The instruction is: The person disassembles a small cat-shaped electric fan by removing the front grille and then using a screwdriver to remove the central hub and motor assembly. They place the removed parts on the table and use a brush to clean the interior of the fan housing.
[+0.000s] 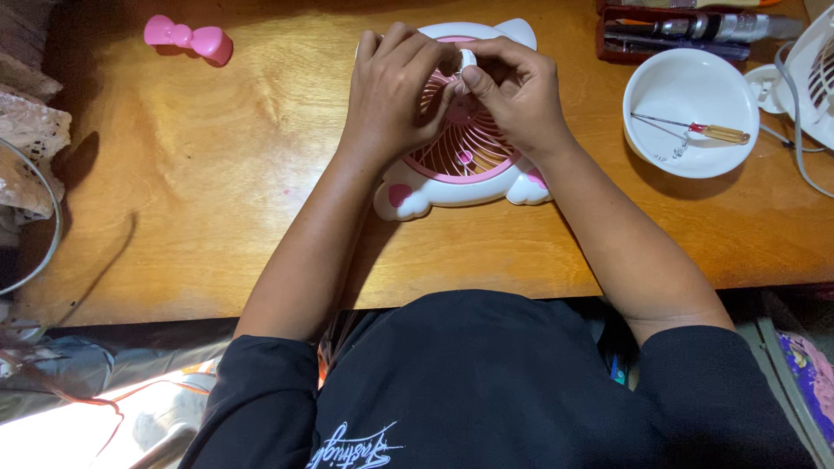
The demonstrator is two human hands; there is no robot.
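Pink bow far left on wooden table; white bowl holding small screwdriver; red tool case behind.

A small white fan with a round pink grille lies flat on its back on the surface, close to the far edge and about midway along it. Pink paw marks show on its two rounded feet, which point toward the near edge; white ears poke out beyond.

The wooden table carries a white and pink fan. A pink bow, a white bowl and a tool case lie on it too.
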